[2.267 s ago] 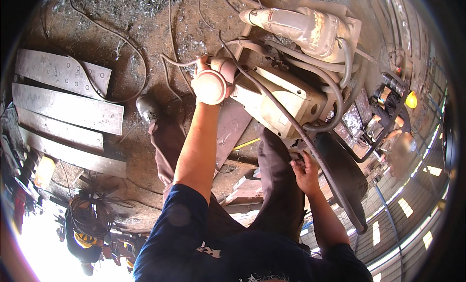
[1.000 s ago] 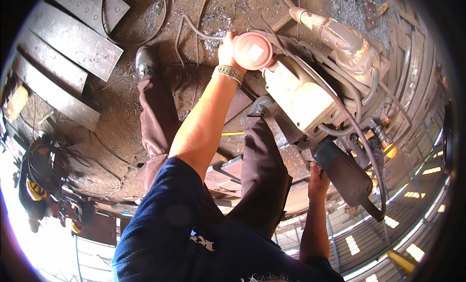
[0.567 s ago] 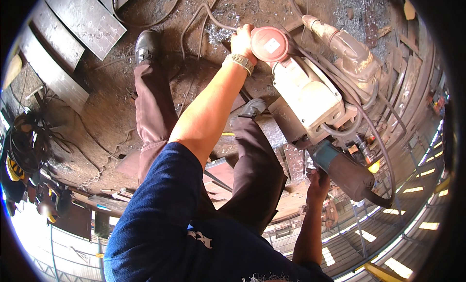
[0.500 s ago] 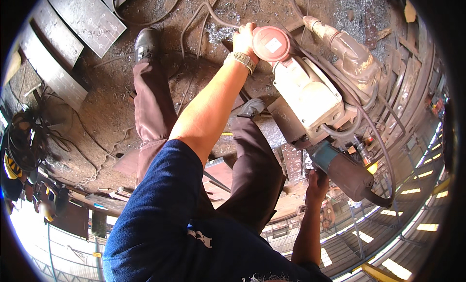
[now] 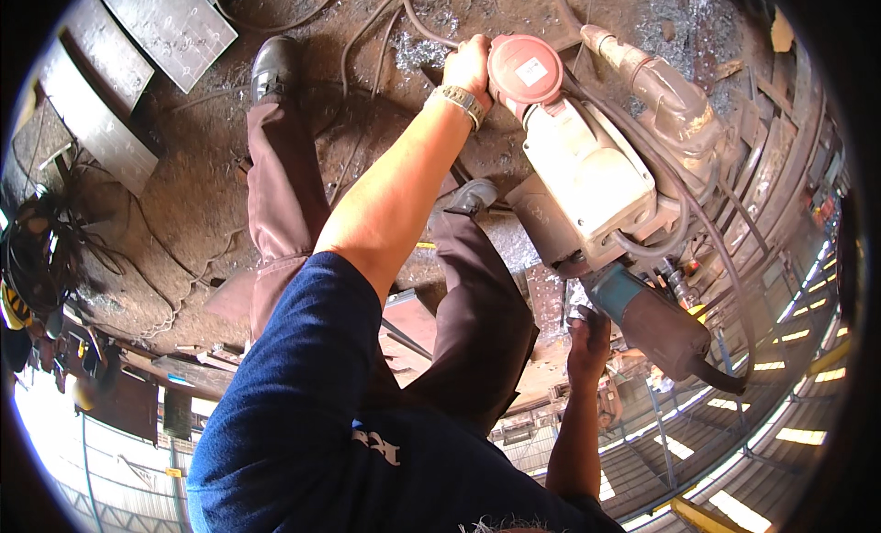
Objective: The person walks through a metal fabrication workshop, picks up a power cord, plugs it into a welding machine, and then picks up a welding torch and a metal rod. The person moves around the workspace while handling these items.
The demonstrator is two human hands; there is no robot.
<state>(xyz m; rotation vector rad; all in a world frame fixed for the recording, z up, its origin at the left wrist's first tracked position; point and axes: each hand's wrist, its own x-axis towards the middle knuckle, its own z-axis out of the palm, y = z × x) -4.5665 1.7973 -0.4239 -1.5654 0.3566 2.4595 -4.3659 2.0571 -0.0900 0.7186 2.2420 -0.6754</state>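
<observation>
My left hand (image 5: 468, 72), with a watch on its wrist, is closed at the left edge of a round red lid (image 5: 526, 69). A grey cable (image 5: 404, 8) runs to it; whatever sits inside the fingers is hidden. The lid belongs to a dusty, cream-coloured industrial socket box (image 5: 592, 175). Lower right, my right hand (image 5: 588, 343) has curled fingers beside a teal and dark, cylinder-shaped power tool body (image 5: 647, 317) with a cord at its end. Its fingertips are in shadow, and what they grip, if anything, cannot be made out.
A large dusty connector (image 5: 656, 88) with a thick cable stands right of the box. Metal plates (image 5: 174, 33) lie at upper left, above a heap of dark cables (image 5: 41, 244). My shoes (image 5: 273, 70) rest on the dirt floor among metal shavings and loose cables.
The whole view has shifted slightly. My left hand stays by the red lid, and my right hand remains low beside the teal tool body, its fingers a little higher.
</observation>
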